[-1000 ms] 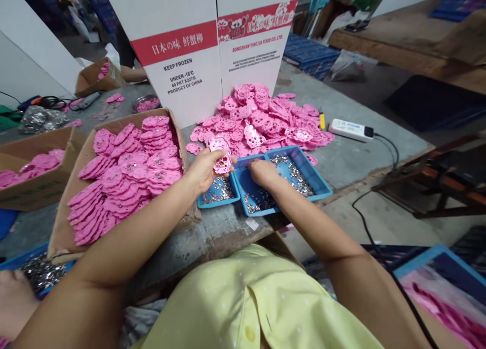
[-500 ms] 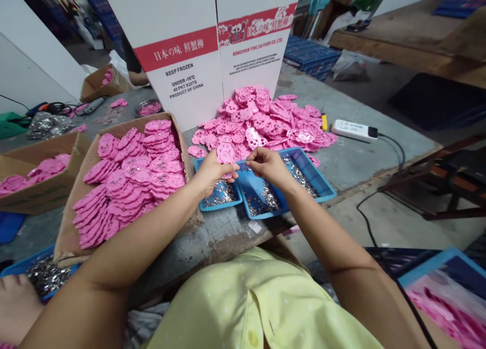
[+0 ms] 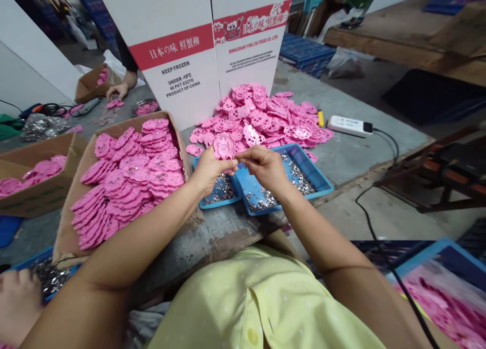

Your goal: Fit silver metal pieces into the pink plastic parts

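Note:
My left hand (image 3: 208, 172) holds a flat pink plastic piece (image 3: 224, 145) upright, thumb across its lower edge. Touching that lower right edge, my right hand (image 3: 266, 167) has thumb and fingers pinched together; anything between the fingertips is too small to make out. Beneath my hands are a small blue tray (image 3: 221, 205) and a wider blue tray (image 3: 264, 212), both with small shiny metal bits. A further blue tray (image 3: 327, 189) of such bits is on the right. Behind them lies a heap of pink pieces (image 3: 266, 116).
A cardboard box (image 3: 65, 232) of stacked pink pieces stands at left, beside another carton (image 3: 72, 179). A tall white carton (image 3: 182, 101) rises behind. A white power strip (image 3: 350, 126) lies right. Another person's hand (image 3: 118, 90) is far left; part of a person (image 3: 18, 298) shows lower left.
My right hand has moved left to meet the pink piece in my left hand. At the far left, another person's hand has come into view over pink pieces. The view has shifted slightly.

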